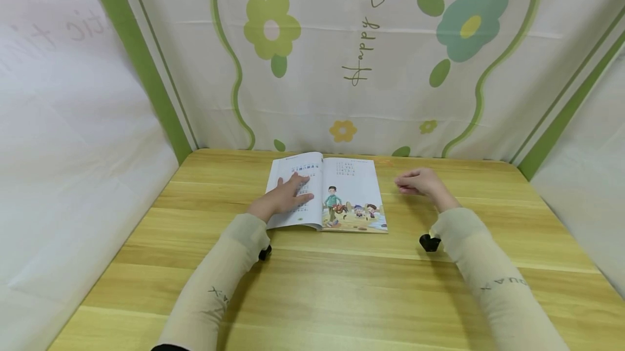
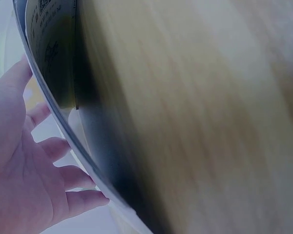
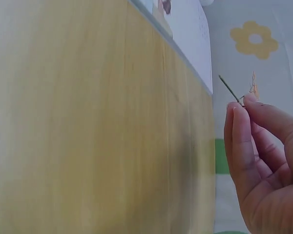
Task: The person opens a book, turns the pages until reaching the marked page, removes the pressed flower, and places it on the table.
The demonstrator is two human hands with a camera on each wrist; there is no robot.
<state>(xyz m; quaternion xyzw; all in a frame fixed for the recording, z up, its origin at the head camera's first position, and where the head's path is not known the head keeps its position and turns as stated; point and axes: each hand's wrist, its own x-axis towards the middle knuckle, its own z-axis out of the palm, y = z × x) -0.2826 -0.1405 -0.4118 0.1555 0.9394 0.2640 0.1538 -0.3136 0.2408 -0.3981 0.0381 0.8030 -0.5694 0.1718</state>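
Observation:
An open picture book (image 1: 348,193) lies on the table, its left pages bowed up a little. Across the left page, my left hand (image 1: 285,196) rests with fingers spread over the printed text. The left wrist view shows those fingers (image 2: 73,176) against the page, beside the curved lower edge of the book. To the right of the book, my right hand (image 1: 417,182) is held over the table. Its thumb and fingertips pinch a thin green stem (image 3: 228,88), with a feathery orange piece (image 3: 254,87) showing just past the thumb.
The wooden table (image 1: 337,291) extends around the book. A white curtain (image 1: 312,96) with printed flowers hangs at its far edge, and white fabric walls (image 1: 63,139) flank both sides. A black wrist camera (image 1: 429,242) sits under the right sleeve.

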